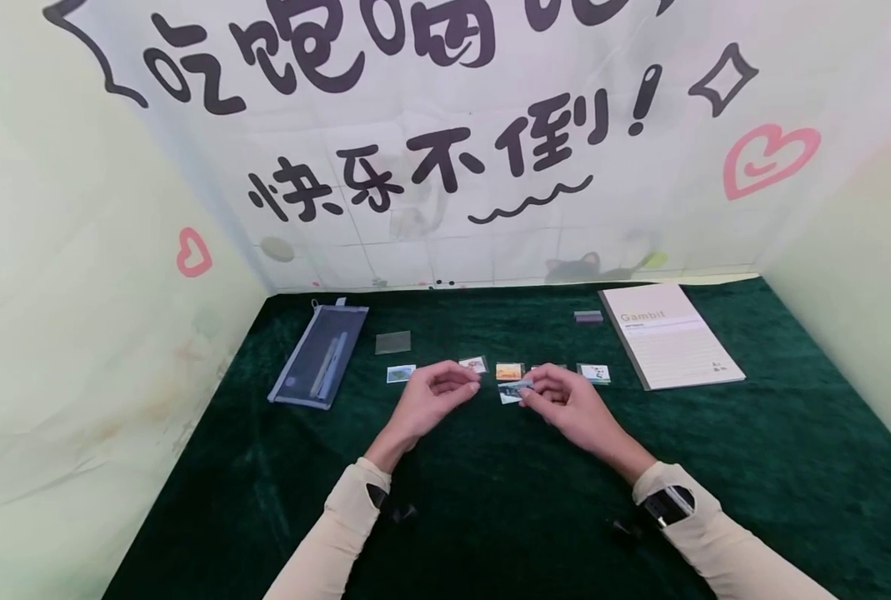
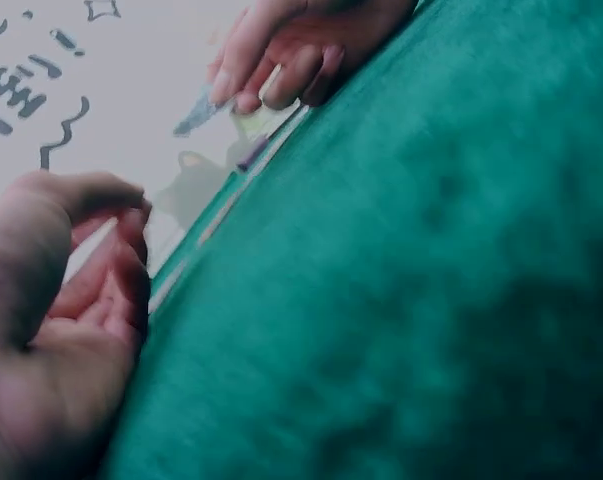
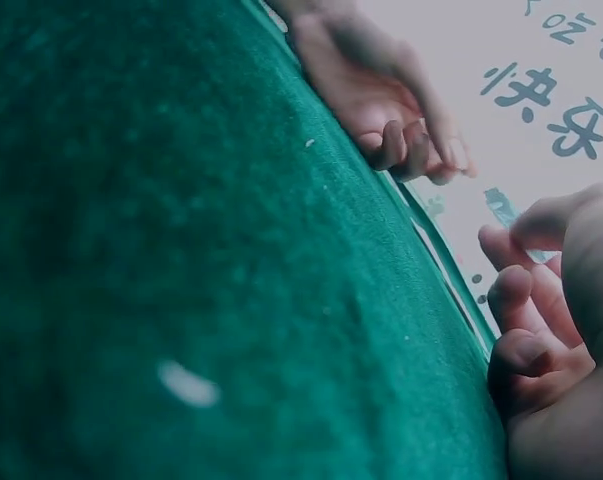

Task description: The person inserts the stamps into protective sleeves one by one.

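Note:
My right hand (image 1: 571,406) pinches a small picture card (image 1: 514,392) between thumb and fingertips, held above the green cloth. In the right wrist view the card (image 3: 500,207) juts out past the thumb. Left of it, my left hand (image 1: 435,401) has loosely curved fingers and holds nothing; thumb and fingertips come close together. Behind the hands lie small cards in a row: a blue-green one (image 1: 401,373), a pale one (image 1: 474,364), an orange one (image 1: 508,371) and a white one (image 1: 593,373). Another, behind the right hand, is mostly hidden.
A clear rectangular sheet (image 1: 392,342) lies behind the blue-green card. To the left is a zip pouch (image 1: 321,354) with pens inside. A notebook (image 1: 673,337) lies at the right, with a small purple block (image 1: 588,317) beside it. A printed backdrop (image 1: 430,242) stands behind the dark green cloth (image 1: 490,500).

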`<state>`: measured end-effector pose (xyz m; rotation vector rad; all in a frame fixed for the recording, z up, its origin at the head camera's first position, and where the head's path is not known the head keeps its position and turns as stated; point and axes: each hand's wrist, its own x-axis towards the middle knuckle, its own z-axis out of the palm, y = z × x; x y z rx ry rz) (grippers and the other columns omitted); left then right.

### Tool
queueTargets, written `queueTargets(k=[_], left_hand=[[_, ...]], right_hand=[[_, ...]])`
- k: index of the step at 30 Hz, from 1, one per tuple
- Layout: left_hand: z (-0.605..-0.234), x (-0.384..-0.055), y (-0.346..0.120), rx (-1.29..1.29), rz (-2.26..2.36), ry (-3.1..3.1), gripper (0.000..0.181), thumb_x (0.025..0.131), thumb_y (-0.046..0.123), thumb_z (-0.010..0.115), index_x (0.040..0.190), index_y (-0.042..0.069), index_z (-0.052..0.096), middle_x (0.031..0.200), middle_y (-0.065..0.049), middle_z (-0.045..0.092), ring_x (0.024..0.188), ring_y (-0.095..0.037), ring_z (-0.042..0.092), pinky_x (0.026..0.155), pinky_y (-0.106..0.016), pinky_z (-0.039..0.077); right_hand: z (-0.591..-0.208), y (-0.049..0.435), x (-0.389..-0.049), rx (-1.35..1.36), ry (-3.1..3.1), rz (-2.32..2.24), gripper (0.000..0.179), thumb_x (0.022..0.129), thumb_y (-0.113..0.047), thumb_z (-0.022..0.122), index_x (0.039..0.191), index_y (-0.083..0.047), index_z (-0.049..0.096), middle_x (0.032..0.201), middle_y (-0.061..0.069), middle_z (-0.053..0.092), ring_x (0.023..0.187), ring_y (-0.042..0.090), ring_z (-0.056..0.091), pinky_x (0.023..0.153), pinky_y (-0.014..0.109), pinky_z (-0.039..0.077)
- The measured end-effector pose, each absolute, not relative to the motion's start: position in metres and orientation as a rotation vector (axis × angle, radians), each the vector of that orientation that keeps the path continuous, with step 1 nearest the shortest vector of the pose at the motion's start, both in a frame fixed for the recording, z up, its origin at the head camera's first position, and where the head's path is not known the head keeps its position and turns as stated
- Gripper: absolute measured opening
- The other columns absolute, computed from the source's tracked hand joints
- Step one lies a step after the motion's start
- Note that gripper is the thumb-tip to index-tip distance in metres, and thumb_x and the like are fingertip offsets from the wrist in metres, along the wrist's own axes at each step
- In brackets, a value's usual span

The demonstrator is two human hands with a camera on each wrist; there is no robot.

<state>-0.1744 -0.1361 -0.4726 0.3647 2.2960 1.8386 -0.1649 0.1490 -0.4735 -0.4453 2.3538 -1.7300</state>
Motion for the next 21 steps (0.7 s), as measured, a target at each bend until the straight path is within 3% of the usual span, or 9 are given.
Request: queueTargets(k=[7, 15, 21], left_hand=[[-0.4800, -0.1742, -0.1359, 0.391, 1.881, 2.282, 0.026, 0.103, 0.041, 0.076, 0.120, 0.022, 0.078, 0.120, -0.004, 0.077, 0.101, -0.026, 0.075, 0.090, -0.036, 0.063], [-0.4844, -0.1764, -0.1373, 0.407, 1.917, 2.224, 0.026, 0.101, 0.035, 0.079, 0.118, 0.015, 0.077, 0.126, -0.003, 0.078, 0.120, -0.021, 0.075, 0.107, -0.037, 0.060], [-0.4818, -0.1757, -0.1375, 0.405, 2.008, 2.120, 0.033, 0.100, 0.027, 0.080, 0.126, 0.009, 0.071, 0.120, -0.011, 0.080, 0.111, -0.027, 0.079, 0.101, -0.040, 0.064]], right_hand=[[-0.4766, 0.1549, -0.1676, -0.383, 2.270, -1.769, 0.032, 0.106, -0.036, 0.072, 0.127, -0.014, 0.067, 0.108, 0.009, 0.082, 0.064, 0.023, 0.061, 0.059, 0.028, 0.051], [-0.4766, 0.1555, -0.1669, -0.383, 2.281, -1.753, 0.031, 0.105, -0.040, 0.073, 0.126, -0.018, 0.070, 0.107, 0.007, 0.082, 0.064, 0.025, 0.061, 0.059, 0.029, 0.051], [-0.4762, 0.1547, -0.1665, -0.347, 2.351, -1.705, 0.029, 0.101, -0.045, 0.076, 0.120, -0.023, 0.079, 0.099, 0.010, 0.075, 0.067, 0.025, 0.062, 0.060, 0.030, 0.053]])
